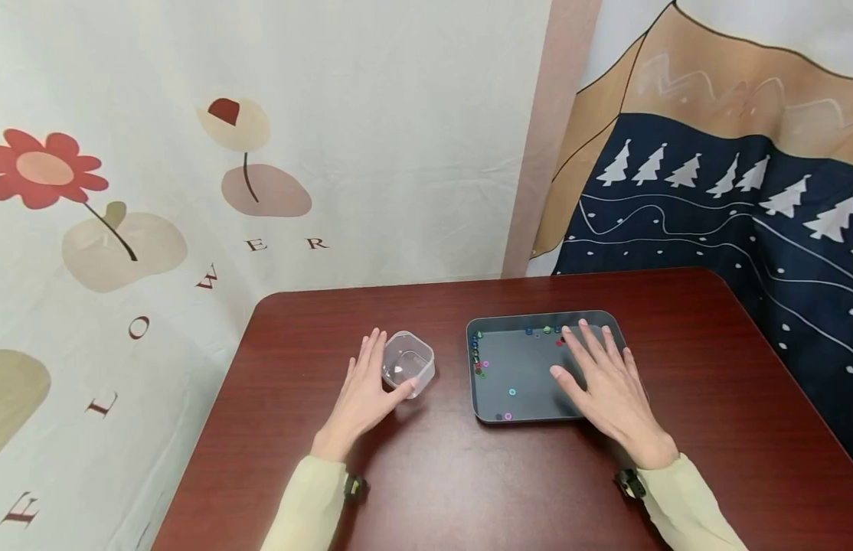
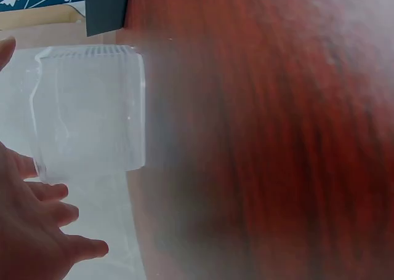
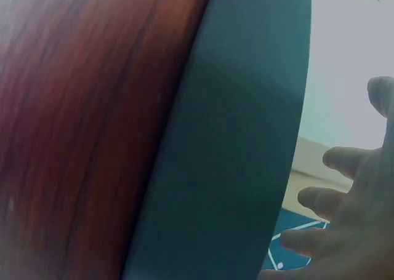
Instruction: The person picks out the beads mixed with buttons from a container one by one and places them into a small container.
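Observation:
On the left, a clear plastic container (image 1: 411,356) stands upright on the table. My left hand (image 1: 363,392) is at its near left side, thumb and straight fingers spread about it. Whether they touch it I cannot tell. In the left wrist view the fingers (image 2: 46,212) lie beside the container's wall (image 2: 92,114). Over the right part of a dark grey tray (image 1: 530,375), my right hand (image 1: 609,390) hovers with fingers spread and holding nothing. Several small coloured beads (image 1: 476,352) lie in the tray, mostly along its left and far sides; the right hand hides part of the tray.
The dark red wooden table (image 1: 433,474) carries both the container and the tray, with a gap between them. Behind it hang a pale floral curtain (image 1: 399,153) and a navy cloth with white trees (image 1: 709,222).

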### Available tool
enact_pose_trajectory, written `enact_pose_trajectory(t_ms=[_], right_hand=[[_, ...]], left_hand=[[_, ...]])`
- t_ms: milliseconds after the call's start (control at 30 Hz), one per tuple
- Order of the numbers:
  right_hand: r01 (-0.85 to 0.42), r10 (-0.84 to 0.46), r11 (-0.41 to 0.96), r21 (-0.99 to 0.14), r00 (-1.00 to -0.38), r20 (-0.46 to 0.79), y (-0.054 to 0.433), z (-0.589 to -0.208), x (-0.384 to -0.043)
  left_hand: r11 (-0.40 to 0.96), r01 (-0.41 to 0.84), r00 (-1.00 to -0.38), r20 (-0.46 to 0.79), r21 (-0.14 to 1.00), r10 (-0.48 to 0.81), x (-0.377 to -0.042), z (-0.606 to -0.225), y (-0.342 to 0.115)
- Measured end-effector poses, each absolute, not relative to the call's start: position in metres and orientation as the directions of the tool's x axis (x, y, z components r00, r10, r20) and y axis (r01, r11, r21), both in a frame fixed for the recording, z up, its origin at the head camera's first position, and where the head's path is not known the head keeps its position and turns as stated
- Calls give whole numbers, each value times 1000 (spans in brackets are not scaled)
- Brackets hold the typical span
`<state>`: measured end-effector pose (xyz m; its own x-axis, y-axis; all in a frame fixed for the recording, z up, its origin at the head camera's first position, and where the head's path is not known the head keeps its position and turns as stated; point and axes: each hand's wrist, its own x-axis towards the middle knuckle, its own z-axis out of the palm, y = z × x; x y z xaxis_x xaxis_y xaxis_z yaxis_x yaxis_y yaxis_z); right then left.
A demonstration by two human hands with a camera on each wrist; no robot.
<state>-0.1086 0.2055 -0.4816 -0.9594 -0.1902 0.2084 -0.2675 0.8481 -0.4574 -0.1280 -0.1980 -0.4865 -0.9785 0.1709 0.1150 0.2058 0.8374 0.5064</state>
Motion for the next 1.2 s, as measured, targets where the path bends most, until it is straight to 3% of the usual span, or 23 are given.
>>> enact_pose_trajectory(t_ms=[467,800,1200], right_hand=[[-315,-228,783,-536,-947,225,174,-478,-118],[-398,-313,758,-517,-917,246,141,-476,-129],[-423,-341,731,-535,-906,250,116,-478,-143]], left_hand=[[834,205,-979,99,512,179,-128,-491,-197],[824,204,-979,96,528,181,-127,-495,-198],[856,237,-971,137,460,195,-127,-498,-199]])
